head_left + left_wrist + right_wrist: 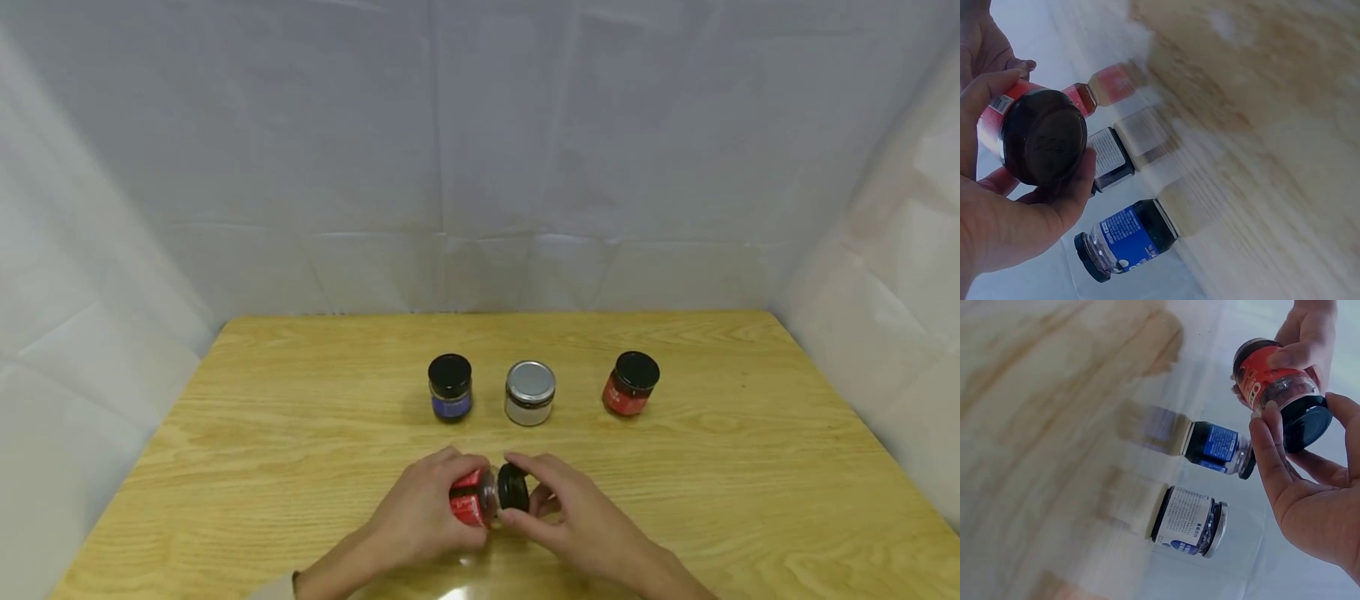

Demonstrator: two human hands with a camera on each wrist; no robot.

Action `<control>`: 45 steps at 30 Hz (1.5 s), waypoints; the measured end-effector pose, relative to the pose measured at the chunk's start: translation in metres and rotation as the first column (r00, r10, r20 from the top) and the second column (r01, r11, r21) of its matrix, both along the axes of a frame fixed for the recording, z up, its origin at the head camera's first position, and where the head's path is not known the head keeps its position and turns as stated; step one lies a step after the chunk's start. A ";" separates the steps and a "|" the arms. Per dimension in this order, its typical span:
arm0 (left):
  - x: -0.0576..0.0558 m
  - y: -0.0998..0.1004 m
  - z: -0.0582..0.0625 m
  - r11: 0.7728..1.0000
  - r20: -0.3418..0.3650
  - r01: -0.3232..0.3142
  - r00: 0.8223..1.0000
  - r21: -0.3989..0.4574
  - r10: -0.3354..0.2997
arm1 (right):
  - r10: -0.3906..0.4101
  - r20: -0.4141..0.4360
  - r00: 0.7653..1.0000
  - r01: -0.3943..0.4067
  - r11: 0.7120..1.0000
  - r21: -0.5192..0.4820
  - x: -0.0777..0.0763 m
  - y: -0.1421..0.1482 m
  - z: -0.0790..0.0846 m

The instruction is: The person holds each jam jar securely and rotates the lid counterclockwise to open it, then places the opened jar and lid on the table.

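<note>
Tipped on its side above the near part of the table is a glass jar with a red label [467, 502]. My left hand [423, 508] grips it round the body, and the jar's dark base [1046, 139] faces the left wrist camera. Fingers and thumb of my right hand [581, 512] hold the black lid [513, 487] at the jar's neck. In the right wrist view the lid [1305, 424] sits at the jar's mouth; how tightly it is seated I cannot tell.
Behind the hands stand a blue-labelled jar with a black lid [451, 387], a white-labelled jar with a silver lid [530, 392] and, further right, another red-labelled jar [631, 383]. All are upright on the wooden table [300, 417]. White sheeting [510, 167] hangs behind and at both sides.
</note>
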State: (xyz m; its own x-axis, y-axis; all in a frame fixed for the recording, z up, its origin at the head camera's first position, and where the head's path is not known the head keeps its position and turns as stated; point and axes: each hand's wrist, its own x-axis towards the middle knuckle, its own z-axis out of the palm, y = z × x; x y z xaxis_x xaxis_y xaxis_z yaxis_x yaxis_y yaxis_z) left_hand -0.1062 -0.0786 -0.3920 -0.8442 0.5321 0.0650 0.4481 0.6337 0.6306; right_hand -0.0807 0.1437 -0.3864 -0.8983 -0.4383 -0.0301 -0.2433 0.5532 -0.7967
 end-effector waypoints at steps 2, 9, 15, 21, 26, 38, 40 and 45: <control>0.000 0.000 0.000 1.000 0.010 0.008 1.000 0.014 -0.008 | 0.002 -0.016 1.000 -0.003 1.000 -0.016 0.000 0.000 0.000; 0.000 0.001 -0.001 0.994 0.005 0.057 0.998 0.094 -0.058 | 0.042 -0.059 0.997 -0.047 0.995 -0.091 -0.002 0.003 0.002; 0.000 0.002 -0.003 0.987 0.003 0.066 0.998 0.147 -0.067 | 0.100 -0.117 0.988 -0.112 0.989 -0.099 -0.004 0.007 0.003; 0.001 0.004 -0.004 0.987 0.024 0.053 0.998 0.154 -0.057 | 0.123 -0.132 0.984 -0.135 0.987 -0.083 -0.005 0.009 -0.001; 0.002 0.006 -0.005 0.990 0.055 0.018 0.998 0.140 -0.026 | 0.053 -0.091 0.994 -0.053 0.999 -0.005 -0.003 0.006 -0.005; 0.007 0.011 0.004 0.986 0.074 0.006 0.997 0.164 -0.018 | -0.118 -0.225 0.967 0.174 0.952 0.250 0.004 -0.014 0.009; 0.007 0.012 0.005 0.984 0.085 0.004 0.996 0.179 -0.019 | -0.131 -0.224 0.966 0.187 0.950 0.250 0.004 -0.016 0.010; 0.009 0.015 0.004 0.979 0.064 -0.004 0.998 0.204 -0.009 | -0.160 -0.242 0.957 0.220 0.944 0.246 0.001 -0.017 0.013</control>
State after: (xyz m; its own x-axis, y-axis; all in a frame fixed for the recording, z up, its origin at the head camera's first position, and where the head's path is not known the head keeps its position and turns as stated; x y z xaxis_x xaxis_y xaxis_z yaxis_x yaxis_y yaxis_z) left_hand -0.0970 -0.0636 -0.3877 -0.8488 0.5154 0.1182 0.4039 0.4876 0.7740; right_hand -0.0795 0.1265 -0.3733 -0.9618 -0.2612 0.0814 -0.2616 0.7911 -0.5529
